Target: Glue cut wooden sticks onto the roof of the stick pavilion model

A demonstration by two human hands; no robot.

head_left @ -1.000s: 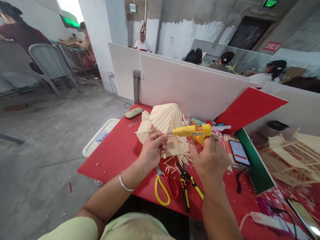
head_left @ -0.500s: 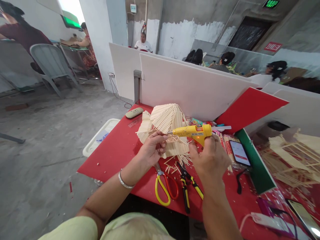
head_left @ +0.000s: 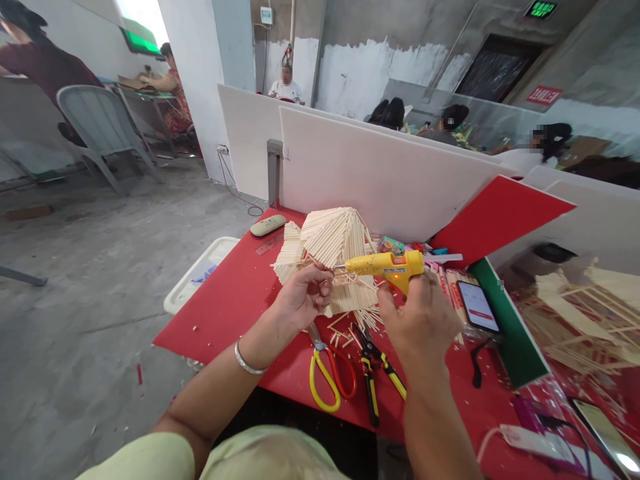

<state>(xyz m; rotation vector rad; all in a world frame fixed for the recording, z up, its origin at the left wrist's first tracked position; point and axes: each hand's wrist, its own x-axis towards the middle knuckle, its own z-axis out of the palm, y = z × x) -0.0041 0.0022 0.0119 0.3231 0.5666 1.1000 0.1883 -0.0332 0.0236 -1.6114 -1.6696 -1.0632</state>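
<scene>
Glue gun point(head_left: 384, 263), yellow, held level above a red table point(head_left: 220, 313), its metal nozzle pointing left and a small orange light glowing on its body. A pale glue stick point(head_left: 447, 257) juts from its right end. The wearer's right hand point(head_left: 423, 317) is wrapped around the handle. The left hand point(head_left: 306, 293), with a silver bracelet point(head_left: 247, 360) on the wrist, is narrowed at the nozzle tip, fingers curled and thumb close to the forefinger; whether anything thin is pinched there, I cannot tell.

Just beyond the hands sits a model point(head_left: 330, 233) built of pale wooden sticks, with a sloping, ridged roof; the left hand and gun partly cover it. Loose sticks point(head_left: 367, 317) lie scattered on its near side. Nearer the wearer are scissors point(head_left: 319, 345) with one yellow and one red handle and, just to their right, black and yellow pliers point(head_left: 371, 383), both pointing away.

At the table's far left corner rests a pale case point(head_left: 269, 225) beside a clear ruler point(head_left: 269, 245). To the right, a phone point(head_left: 477, 305) with a lit screen leans near a green board point(head_left: 515, 340); past that stands another stick frame point(head_left: 580, 313). A white panel point(head_left: 375, 173) rises along the far edge, with several people seated beyond it. Far left, a person in dark red point(head_left: 45, 70) sits near a grey chair point(head_left: 100, 120).
</scene>
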